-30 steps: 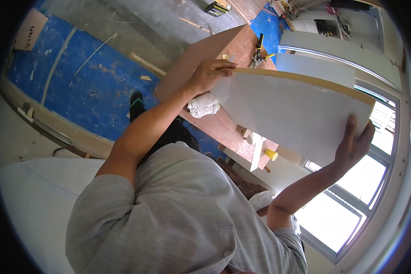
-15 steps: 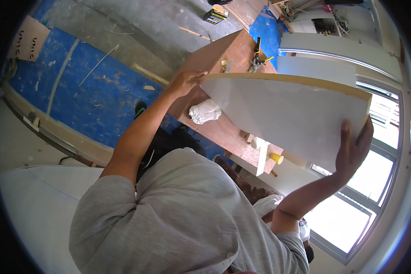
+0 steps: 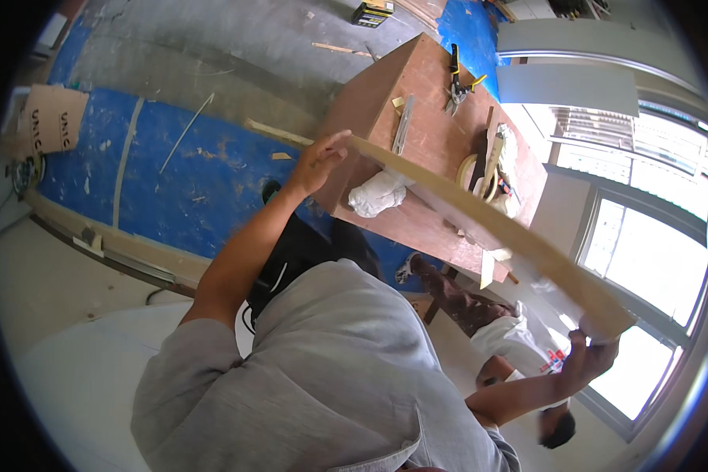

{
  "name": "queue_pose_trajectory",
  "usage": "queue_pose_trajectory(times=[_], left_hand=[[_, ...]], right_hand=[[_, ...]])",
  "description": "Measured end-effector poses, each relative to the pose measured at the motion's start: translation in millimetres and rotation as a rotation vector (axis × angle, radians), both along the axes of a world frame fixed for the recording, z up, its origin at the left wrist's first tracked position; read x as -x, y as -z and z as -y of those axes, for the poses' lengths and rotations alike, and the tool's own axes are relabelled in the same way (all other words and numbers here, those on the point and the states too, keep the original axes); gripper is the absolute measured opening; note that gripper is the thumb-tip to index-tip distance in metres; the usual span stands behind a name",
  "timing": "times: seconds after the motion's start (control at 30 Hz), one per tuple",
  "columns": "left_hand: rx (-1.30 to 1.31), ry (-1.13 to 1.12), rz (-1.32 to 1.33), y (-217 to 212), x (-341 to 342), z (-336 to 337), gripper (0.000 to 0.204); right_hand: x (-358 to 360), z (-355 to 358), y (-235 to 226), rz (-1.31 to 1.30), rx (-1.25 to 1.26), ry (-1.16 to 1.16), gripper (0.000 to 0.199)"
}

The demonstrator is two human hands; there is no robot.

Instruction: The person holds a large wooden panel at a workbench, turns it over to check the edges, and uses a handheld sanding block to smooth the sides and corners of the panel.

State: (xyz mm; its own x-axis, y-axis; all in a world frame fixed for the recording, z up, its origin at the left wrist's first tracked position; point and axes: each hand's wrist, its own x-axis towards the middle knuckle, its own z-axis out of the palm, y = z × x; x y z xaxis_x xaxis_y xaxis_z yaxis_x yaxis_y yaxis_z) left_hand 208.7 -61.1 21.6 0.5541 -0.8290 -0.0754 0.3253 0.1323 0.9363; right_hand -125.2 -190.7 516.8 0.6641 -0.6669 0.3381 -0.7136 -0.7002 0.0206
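Observation:
My left hand grips the near-left end of a long flat board, its fingers closed at the tip. My right hand has hold of the other end, fingers bent round the lower corner. The board's tan narrow edge faces up; its pale grey face shows only as a thin strip below. Beneath it stands a reddish-brown plywood workbench. A white wrapped bundle lies on the bench just right of my left hand, partly behind the board.
Snips with black and yellow handles and a metal strip lie on the bench, near a tape roll. A co-worker in a white shirt is below the board, at right. Blue sheeting with offcuts covers the floor at left.
The board has tipped so its edge now faces up and its grey face is mostly out of sight. Its right end dropped with my right hand. More of the bench and the co-worker shows.

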Motion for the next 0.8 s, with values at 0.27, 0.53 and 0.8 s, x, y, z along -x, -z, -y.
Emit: queue_pose_trajectory(times=[0.27,0.53,0.8], left_hand=[[0.115,0.119,0.182,-19,-5,12,0.029],[0.081,0.237,0.251,-42,-19,7,0.032],[0.155,0.392,0.367,-130,-16,-15,0.040]], right_hand=[[-48,-73,29,0.206,-0.067,-0.267,0.036],[-17,-77,20,0.149,-0.215,-0.381,0.045],[-11,-62,10,0.077,-0.278,-0.433,0.094]])
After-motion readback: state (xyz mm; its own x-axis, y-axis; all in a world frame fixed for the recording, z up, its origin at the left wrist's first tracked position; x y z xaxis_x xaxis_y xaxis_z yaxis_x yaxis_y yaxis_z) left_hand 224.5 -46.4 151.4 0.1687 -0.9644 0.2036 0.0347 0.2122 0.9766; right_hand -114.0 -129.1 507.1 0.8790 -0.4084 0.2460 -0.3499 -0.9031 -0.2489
